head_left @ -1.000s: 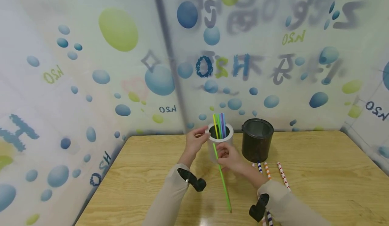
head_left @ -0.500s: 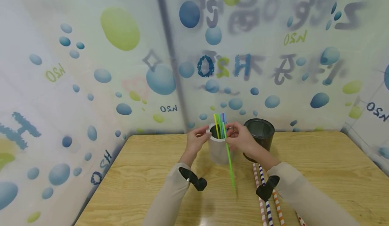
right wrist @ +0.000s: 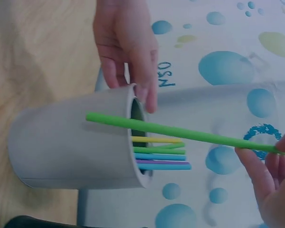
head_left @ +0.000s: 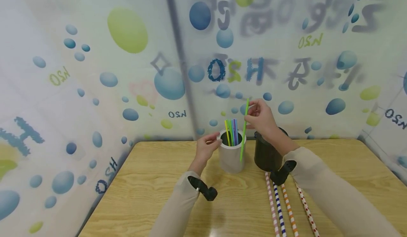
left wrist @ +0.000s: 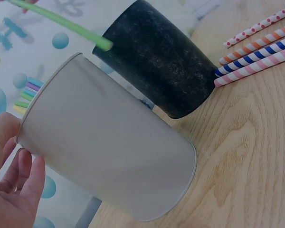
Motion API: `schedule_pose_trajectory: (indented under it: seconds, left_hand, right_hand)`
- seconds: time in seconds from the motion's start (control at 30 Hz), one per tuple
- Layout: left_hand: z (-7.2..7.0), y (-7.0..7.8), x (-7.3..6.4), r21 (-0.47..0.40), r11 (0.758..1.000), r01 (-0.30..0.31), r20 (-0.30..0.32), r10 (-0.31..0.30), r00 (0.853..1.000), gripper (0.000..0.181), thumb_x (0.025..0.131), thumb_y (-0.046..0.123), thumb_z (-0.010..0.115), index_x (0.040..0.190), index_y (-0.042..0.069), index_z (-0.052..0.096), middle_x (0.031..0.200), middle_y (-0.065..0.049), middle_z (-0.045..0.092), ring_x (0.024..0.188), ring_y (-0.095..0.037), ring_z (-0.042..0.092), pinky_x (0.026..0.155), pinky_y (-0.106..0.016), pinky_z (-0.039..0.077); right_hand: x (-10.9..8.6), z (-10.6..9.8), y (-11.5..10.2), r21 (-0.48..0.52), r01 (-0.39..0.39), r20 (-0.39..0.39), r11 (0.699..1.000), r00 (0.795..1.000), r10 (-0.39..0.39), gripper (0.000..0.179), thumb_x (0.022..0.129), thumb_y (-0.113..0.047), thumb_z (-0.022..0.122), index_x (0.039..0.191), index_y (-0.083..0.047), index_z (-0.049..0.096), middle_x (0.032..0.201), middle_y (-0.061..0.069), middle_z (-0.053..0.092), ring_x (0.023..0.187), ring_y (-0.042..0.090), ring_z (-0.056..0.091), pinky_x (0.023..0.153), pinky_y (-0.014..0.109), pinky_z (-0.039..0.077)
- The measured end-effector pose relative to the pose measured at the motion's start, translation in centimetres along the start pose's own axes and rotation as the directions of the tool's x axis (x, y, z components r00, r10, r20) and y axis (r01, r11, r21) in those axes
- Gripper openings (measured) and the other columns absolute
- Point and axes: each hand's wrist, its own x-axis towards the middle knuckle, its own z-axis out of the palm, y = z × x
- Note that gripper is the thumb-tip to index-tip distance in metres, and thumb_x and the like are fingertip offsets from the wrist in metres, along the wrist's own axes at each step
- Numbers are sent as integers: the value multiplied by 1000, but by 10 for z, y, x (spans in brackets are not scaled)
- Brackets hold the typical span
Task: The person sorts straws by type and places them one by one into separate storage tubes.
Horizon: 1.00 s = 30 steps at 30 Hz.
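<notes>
My right hand pinches a plain green drinking straw near its top end. The straw slants down in front of the right side of a light grey cup, its lower end outside the wall. With thumb and fingers, my left hand holds that cup at its left rim; the left wrist view shows fingers against the outside. Several straws, yellow, green, blue and purple, stand inside, their tops above the rim. The cup is upright on the table.
A black can stands right of the grey cup, partly behind my right forearm. Pink, blue, orange and red-dotted paper straws lie on the wooden table at the front right. A printed curtain-like backdrop rises behind the table edge.
My right hand has moved up and to the right with the green straw, raising it from low in front of the cup to beside its rim. My left hand stays at the rim.
</notes>
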Motion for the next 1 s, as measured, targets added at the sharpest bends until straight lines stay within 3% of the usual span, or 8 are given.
schedule_pose_trajectory:
  seconds: [0.27,0.47,0.67,1.0]
  left_hand:
    - [0,1,-1,-4,1000,-14,0,14,1000,31,83,11,67,114,7,65,109,-10,57,94,-22,53,81,-31,50]
    - [-1,4,-4,-10,1000,-4,8,4,1000,31,83,12,67,114,7,65,109,-10,57,94,-21,52,81,-30,50]
    - [0,-1,-1,-3,1000,0,4,0,1000,30,84,14,67,114,10,66,111,-8,58,96,-23,52,82,-31,50]
    - [0,-1,-2,13,1000,3,4,-3,1000,30,84,15,66,114,10,66,111,-7,58,98,-23,52,83,-32,49]
  right_hand:
    - [16,-6,-17,-9,76,-67,997,995,-76,35,83,5,52,115,1,38,86,8,43,71,14,48,60,38,55]
    - [23,-3,-15,-28,103,-75,994,992,-105,35,83,5,53,115,4,37,89,9,43,73,15,47,61,36,55]
    - [27,2,-1,-63,57,-63,996,996,-61,34,83,4,52,113,2,38,96,12,45,79,18,48,59,32,54]
    - [27,7,29,-108,-44,-20,993,999,42,37,84,1,54,117,1,39,100,15,46,83,22,50,62,36,55]
